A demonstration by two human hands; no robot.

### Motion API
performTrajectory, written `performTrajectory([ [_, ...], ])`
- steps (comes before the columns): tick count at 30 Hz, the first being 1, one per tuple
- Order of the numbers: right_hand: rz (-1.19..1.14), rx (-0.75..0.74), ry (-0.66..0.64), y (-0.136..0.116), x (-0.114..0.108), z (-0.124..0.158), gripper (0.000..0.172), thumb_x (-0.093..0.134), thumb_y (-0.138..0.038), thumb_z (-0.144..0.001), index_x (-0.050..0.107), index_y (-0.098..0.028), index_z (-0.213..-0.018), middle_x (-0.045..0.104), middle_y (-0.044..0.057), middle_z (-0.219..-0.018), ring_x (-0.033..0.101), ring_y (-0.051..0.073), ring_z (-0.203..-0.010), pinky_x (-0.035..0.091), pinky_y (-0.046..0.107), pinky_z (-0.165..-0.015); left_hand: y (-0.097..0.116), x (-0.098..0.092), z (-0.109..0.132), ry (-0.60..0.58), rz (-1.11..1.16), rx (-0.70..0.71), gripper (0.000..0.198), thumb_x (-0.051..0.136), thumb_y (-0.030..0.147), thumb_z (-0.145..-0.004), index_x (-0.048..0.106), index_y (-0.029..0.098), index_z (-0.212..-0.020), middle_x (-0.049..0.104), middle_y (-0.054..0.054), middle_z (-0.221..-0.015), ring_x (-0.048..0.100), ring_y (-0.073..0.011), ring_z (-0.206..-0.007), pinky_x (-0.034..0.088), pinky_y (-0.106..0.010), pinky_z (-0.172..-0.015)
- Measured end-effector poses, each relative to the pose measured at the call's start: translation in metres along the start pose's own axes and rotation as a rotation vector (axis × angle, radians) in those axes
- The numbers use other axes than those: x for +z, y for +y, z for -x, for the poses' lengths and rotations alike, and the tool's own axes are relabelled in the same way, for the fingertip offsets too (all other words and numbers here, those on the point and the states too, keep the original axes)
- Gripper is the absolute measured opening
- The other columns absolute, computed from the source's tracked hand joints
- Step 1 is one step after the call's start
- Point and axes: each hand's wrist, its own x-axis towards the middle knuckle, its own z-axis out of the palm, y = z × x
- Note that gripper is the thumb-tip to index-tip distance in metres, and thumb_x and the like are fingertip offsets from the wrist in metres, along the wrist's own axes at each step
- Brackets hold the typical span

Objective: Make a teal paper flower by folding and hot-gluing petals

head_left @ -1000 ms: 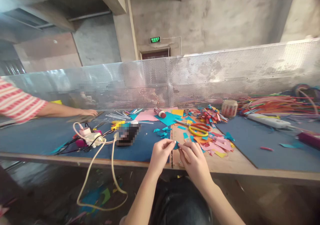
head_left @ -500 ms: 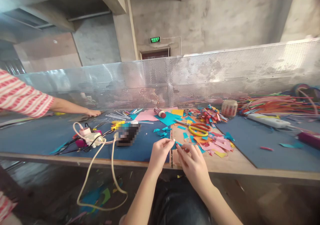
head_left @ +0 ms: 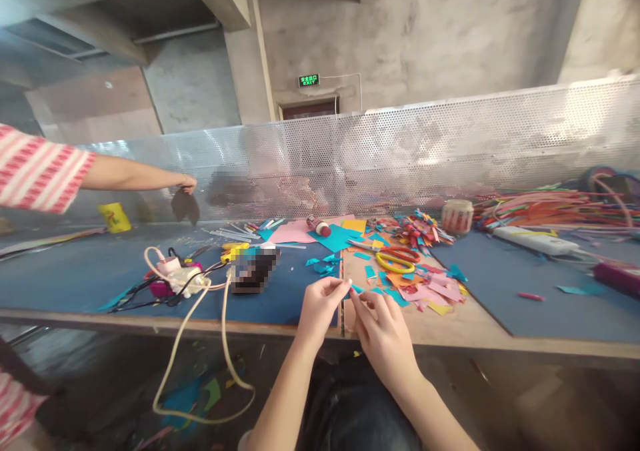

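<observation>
My left hand (head_left: 323, 304) and my right hand (head_left: 383, 321) meet at their fingertips above the table's front edge. Between them they pinch a small piece of blue paper (head_left: 355, 289), mostly covered by the fingers. Just beyond lie several folded blue paper pieces (head_left: 325, 265) on the blue mat. Past my right hand are yellow-handled scissors (head_left: 395, 263), an orange-handled pair (head_left: 400, 252) and a scatter of pink, orange and blue paper scraps (head_left: 435, 287).
At left, a co-worker's hand (head_left: 188, 183) holds a dark flat thing (head_left: 185, 205). A plug cluster (head_left: 187, 281) has a cable (head_left: 173, 364) looping below the table edge. A bottle (head_left: 318, 225), a jar (head_left: 457, 217) and a white power strip (head_left: 535, 241) stand or lie farther back.
The co-worker's hand has lifted from the table with a dark flat thing, and a yellow object beneath that arm now shows. My hands keep almost the same place, pinching the blue paper.
</observation>
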Motion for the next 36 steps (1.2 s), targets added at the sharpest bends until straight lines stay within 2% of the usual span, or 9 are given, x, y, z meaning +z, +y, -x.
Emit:
performTrajectory([
  [4,-0.048,0.034,-0.008,-0.002,-0.001,-0.001,0.034,0.045,-0.01,-0.085,0.056,-0.01,-0.117,0.057,0.014,-0.094,0.049,0.023,-0.081,0.047,0.039,-0.067,0.001,-0.001,0.0,-0.01,-0.014,0.014,0.022,0.065,0.036,-0.07,0.066,0.014,-0.069,0.065,-0.003,-0.069,0.059,-0.0165,-0.072,0.044,-0.024,-0.068],
  [9,-0.318,0.189,-0.037,-0.001,-0.008,-0.005,0.032,0.044,-0.015,-0.087,0.058,-0.017,-0.115,0.055,0.011,-0.097,0.05,0.021,-0.083,0.047,0.037,-0.072,0.002,-0.001,0.0,-0.01,-0.031,0.043,0.02,0.064,0.034,-0.071,0.067,0.014,-0.07,0.066,-0.002,-0.07,0.058,-0.0164,-0.073,0.044,-0.024,-0.069],
  [14,-0.647,0.608,-0.036,0.003,-0.019,-0.018,0.027,0.043,-0.033,-0.089,0.062,-0.019,-0.099,0.058,0.008,-0.094,0.056,0.019,-0.082,0.047,0.031,-0.069,0.002,-0.002,0.001,-0.005,-0.044,0.05,0.021,0.064,0.035,-0.071,0.068,0.014,-0.07,0.066,-0.002,-0.07,0.058,-0.0169,-0.072,0.043,-0.023,-0.067],
  [16,-0.728,0.765,-0.03,0.009,-0.019,-0.024,0.03,0.045,-0.042,-0.086,0.062,-0.017,-0.091,0.061,0.007,-0.084,0.057,0.018,-0.075,0.046,0.029,-0.065,0.002,-0.002,0.001,-0.003,-0.033,0.052,0.021,0.064,0.035,-0.071,0.068,0.014,-0.07,0.066,-0.003,-0.07,0.058,-0.0171,-0.072,0.042,-0.024,-0.068],
  [18,-0.789,0.84,-0.098,0.015,-0.017,-0.029,0.034,0.048,-0.048,-0.083,0.061,-0.016,-0.081,0.059,0.003,-0.07,0.056,0.017,-0.065,0.045,0.027,-0.061,0.002,-0.002,0.001,0.002,-0.026,0.055,0.021,0.065,0.035,-0.07,0.068,0.014,-0.07,0.066,-0.003,-0.07,0.058,-0.0174,-0.072,0.043,-0.024,-0.069],
  [21,-0.879,0.844,-0.273,0.02,-0.014,-0.035,0.04,0.048,-0.053,-0.081,0.059,-0.015,-0.071,0.054,0.0,-0.059,0.049,0.013,-0.052,0.039,0.024,-0.051,0.003,-0.001,0.0,0.014,-0.022,0.058,0.022,0.066,0.036,-0.069,0.069,0.014,-0.069,0.067,-0.003,-0.07,0.058,-0.0182,-0.072,0.043,-0.025,-0.069],
  [23,-0.912,0.824,-0.326,0.021,-0.015,-0.038,0.04,0.049,-0.052,-0.08,0.059,-0.015,-0.068,0.055,0.001,-0.06,0.046,0.011,-0.05,0.035,0.023,-0.047,0.004,-0.001,0.0,0.019,-0.027,0.059,0.022,0.066,0.036,-0.068,0.069,0.015,-0.068,0.067,-0.003,-0.07,0.058,-0.0186,-0.072,0.043,-0.026,-0.069],
  [30,-0.906,0.768,-0.366,0.019,-0.016,-0.04,0.035,0.052,-0.046,-0.079,0.063,-0.014,-0.071,0.06,0.002,-0.065,0.052,0.014,-0.063,0.039,0.023,-0.057,0.004,-0.002,0.0,0.001,-0.051,0.054,0.02,0.065,0.035,-0.069,0.07,0.015,-0.07,0.067,-0.003,-0.071,0.058,-0.0183,-0.074,0.042,-0.025,-0.07],
  [36,-0.917,0.759,-0.332,0.021,-0.011,-0.035,0.036,0.054,-0.048,-0.078,0.065,-0.013,-0.075,0.061,0.004,-0.069,0.052,0.015,-0.065,0.041,0.025,-0.06,0.004,-0.002,0.0,-0.009,-0.068,0.047,0.021,0.065,0.035,-0.069,0.069,0.015,-0.069,0.066,-0.003,-0.07,0.057,-0.0177,-0.073,0.041,-0.025,-0.07],
])
